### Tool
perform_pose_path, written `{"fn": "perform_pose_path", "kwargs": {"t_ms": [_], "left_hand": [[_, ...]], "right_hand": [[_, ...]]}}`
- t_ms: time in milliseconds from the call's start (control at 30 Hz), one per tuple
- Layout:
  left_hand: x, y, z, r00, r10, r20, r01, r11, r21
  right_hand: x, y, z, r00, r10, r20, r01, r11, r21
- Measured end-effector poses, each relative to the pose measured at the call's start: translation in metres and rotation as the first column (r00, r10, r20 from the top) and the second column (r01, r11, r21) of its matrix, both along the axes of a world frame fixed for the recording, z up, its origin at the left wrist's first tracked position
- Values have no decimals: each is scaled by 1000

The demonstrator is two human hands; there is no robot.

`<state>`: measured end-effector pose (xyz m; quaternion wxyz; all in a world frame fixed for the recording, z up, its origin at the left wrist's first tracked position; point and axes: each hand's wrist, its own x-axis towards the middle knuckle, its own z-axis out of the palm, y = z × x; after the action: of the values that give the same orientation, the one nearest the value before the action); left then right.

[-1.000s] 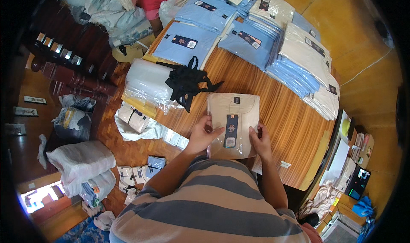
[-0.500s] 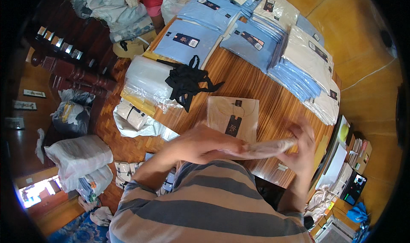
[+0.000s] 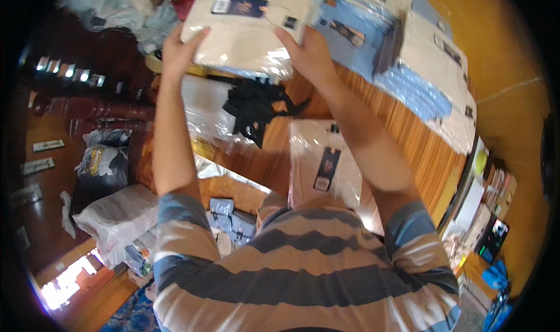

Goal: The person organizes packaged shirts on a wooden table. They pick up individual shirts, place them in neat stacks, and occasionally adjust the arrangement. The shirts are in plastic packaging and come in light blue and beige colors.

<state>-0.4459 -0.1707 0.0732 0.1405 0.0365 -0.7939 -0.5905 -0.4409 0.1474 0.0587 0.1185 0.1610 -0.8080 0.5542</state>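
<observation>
Both my arms reach to the far left of the table. A cream folded garment in clear plastic (image 3: 239,43), with a dark tag on a string, is held level between my hands. My left hand (image 3: 179,52) grips its left edge, thumb on top. My right hand (image 3: 310,53) grips its near right corner the same way, and the fingers of both are mostly hidden underneath. Below it are blue bagged garments, largely covered by it. Close to my body lies another cream bagged garment (image 3: 303,163) with a dark tag, partly behind my right forearm.
A black strappy cloth (image 3: 254,107) lies beside clear plastic bags (image 3: 201,101) at the table's left edge. Piles of blue bagged garments (image 3: 417,90) and cream bagged garments (image 3: 434,52) stand at the far right. Left of the table, a white wrapped bundle (image 3: 119,212) sits on the floor.
My hands have moved from close to my body out to the far left, where they hold the cream bagged garment over the blue ones. The view has shifted slightly.
</observation>
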Motion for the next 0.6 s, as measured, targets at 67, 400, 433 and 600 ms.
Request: {"fn": "perform_pose_path", "kwargs": {"t_ms": [67, 400, 433, 600], "left_hand": [[-31, -25, -37, 968, -18, 249, 46, 993, -107], [-40, -31, -127, 933, -196, 301, 214, 976, -29], [-43, -14, -117, 931, -217, 294, 226, 974, 2], [-48, -28, -121, 929, -269, 253, 259, 963, 73]], "right_hand": [[-26, 9, -18, 819, 98, 565, -236, 956, 177], [101, 141, -20, 778, 367, 510, -627, 385, 678], [113, 151, -30, 838, 384, 388, -541, 486, 687], [130, 135, 51, 808, 425, 407, -582, 471, 663]]}}
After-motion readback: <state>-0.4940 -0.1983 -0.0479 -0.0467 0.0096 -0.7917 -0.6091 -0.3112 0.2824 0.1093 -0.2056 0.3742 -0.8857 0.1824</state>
